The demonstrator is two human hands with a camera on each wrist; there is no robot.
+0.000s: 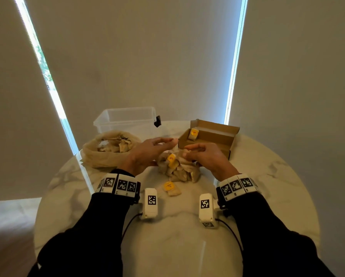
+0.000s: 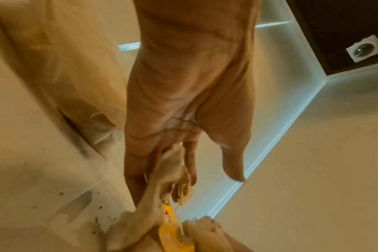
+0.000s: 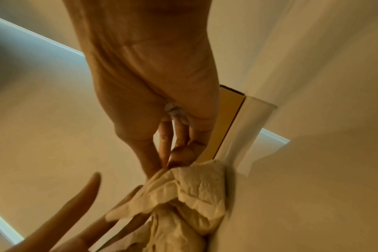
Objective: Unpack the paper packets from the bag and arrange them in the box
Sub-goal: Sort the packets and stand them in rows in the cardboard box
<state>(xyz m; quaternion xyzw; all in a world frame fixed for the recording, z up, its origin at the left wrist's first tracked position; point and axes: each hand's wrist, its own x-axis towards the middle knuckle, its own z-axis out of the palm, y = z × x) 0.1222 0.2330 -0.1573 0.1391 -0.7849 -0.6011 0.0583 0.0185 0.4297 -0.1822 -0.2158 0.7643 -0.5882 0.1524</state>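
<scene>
Head view, centre of frame: a heap of paper packets (image 1: 177, 168) w/ yellow tags lies on a round table (image 1: 267, 186), just beside a cardboard box (image 1: 207, 136) at upper right holding one packet. Mesh bag (image 1: 107, 148) sits at left. Right hand (image 1: 205, 156) pinches a packet's top edge; left hand (image 1: 147, 152) is released, fingers straight beside the heap. Packets look light, soft, crumply, prob. easy to tear; best taken by a paper corner.
</scene>
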